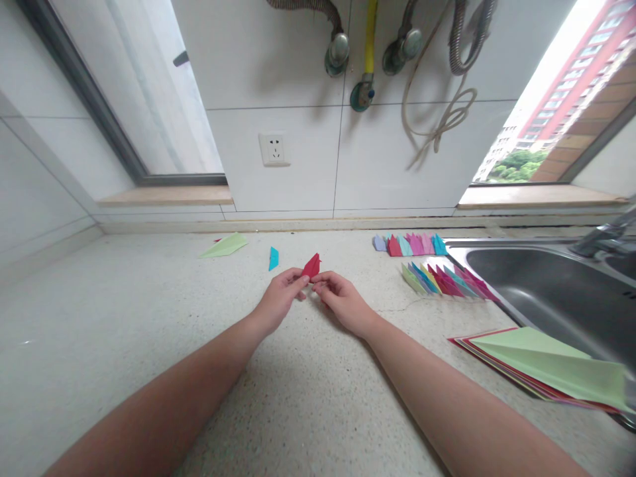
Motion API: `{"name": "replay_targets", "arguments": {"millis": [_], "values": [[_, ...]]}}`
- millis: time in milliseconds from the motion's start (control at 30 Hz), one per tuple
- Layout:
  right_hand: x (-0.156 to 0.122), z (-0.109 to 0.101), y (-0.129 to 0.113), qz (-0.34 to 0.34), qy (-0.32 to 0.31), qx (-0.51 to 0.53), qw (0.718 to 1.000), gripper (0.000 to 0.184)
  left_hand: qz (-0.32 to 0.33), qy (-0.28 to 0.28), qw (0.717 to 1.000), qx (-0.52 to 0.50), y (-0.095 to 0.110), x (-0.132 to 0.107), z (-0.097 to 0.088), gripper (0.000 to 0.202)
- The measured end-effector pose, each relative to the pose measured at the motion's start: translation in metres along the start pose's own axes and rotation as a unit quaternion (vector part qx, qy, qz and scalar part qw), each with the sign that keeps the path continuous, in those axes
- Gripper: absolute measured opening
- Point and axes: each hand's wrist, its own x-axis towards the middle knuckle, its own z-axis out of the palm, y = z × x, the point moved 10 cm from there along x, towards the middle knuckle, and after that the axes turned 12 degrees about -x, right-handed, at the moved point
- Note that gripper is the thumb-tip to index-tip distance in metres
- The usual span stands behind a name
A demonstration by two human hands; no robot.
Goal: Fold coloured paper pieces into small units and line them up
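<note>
Between my two hands, just above the countertop [298, 371], is a small red folded paper piece [311, 266] with a pointed top. My left hand [282, 295] pinches its lower left side between thumb and fingers. My right hand [342, 298] has its fingers curled at the lower right edge of the paper, thumb and fingertips close together. Left of it lies a small blue folded paper piece [273, 258]. Farther left, a light green folded sheet [224, 246] rests near the wall, with a bit of red showing behind it.
On the right stand a row of small folded papers [415, 245] and a second colourful row [444, 279]. A stack of folded sheets [541, 364] overlaps the edge of the steel sink [460, 255]. A tap [609, 232], wall socket [274, 150] and pipe valves [338, 53] are behind.
</note>
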Motion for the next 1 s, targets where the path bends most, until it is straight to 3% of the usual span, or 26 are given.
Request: {"name": "replay_targets", "arguments": {"millis": [133,300,500,633,767,900,1000], "values": [[0.001,-0.006,0.009,0.029,0.036,0.010,0.999,0.020,0.003,0.037,0.999,-0.016,-0.001,0.000,-0.009,0.030],[0.003,-0.007,0.015,0.039,0.042,0.005,0.998,0.025,0.002,0.023,1.000,-0.011,0.003,-0.002,-0.002,0.034],[-0.003,-0.028,-0.007,-0.035,0.129,-0.112,0.985,0.017,0.015,0.024,0.999,0.026,0.005,-0.005,0.003,0.032],[-0.006,-0.038,-0.016,-0.070,0.152,-0.110,0.980,0.017,0.040,0.037,0.996,0.064,0.013,-0.010,0.002,0.033],[-0.007,-0.073,-0.001,-0.029,0.257,-0.033,0.966,0.021,0.044,0.054,0.993,0.096,0.017,-0.011,0.003,0.032],[-0.018,-0.116,0.014,0.022,0.376,0.029,0.926,0.020,0.001,0.033,0.993,0.114,0.001,0.001,0.011,0.036],[-0.018,-0.128,0.012,0.032,0.366,0.056,0.928,0.023,-0.030,0.021,0.991,0.129,-0.010,0.024,0.022,0.037]]}}
